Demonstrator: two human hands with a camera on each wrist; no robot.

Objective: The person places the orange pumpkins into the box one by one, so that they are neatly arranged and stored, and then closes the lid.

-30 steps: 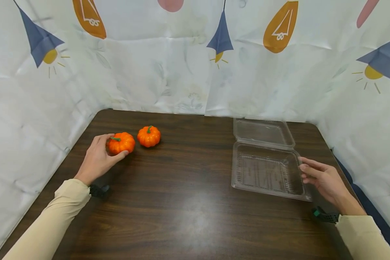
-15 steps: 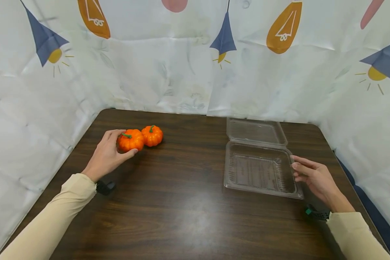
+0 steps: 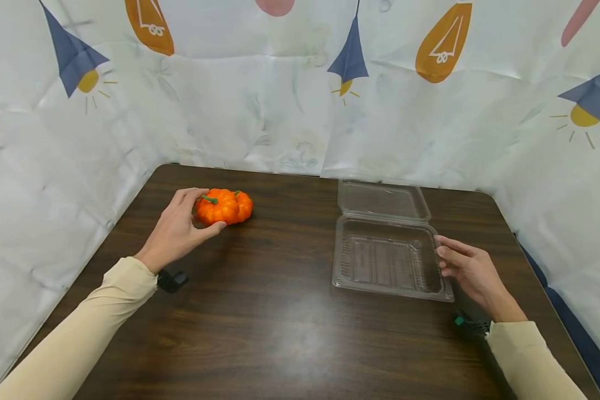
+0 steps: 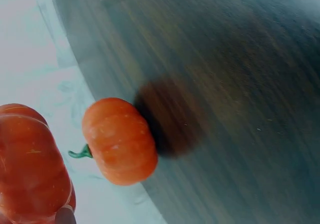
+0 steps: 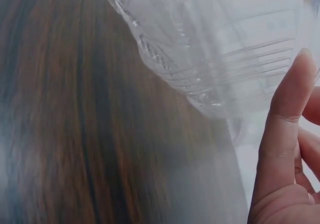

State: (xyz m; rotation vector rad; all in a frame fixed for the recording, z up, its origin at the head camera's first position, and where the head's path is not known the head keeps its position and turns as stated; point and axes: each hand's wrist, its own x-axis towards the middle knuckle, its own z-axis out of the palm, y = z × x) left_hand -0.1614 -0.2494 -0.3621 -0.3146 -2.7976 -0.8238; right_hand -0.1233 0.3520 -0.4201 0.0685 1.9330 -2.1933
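Note:
In the head view, my left hand grips a shiny orange mini pumpkin with a green stem, thumb and fingers on opposite sides. This pumpkin partly covers a second mini pumpkin behind it. From the left wrist, the held pumpkin looks larger and apart from the other one, which sits on the table. Over on the right, my right hand pinches the right rim of a clear plastic clamshell container. Its lid lies open toward the back.
The dark wood-grain table runs back to a white printed curtain, which also hangs at both sides. The lid lies close to the table's back edge. A dark band shows on the table beside the resting pumpkin, likely its shadow.
My left hand has carried its pumpkin rightward and up, in front of the other pumpkin. My right hand has shifted the clear container to the left. The head view has turned slightly.

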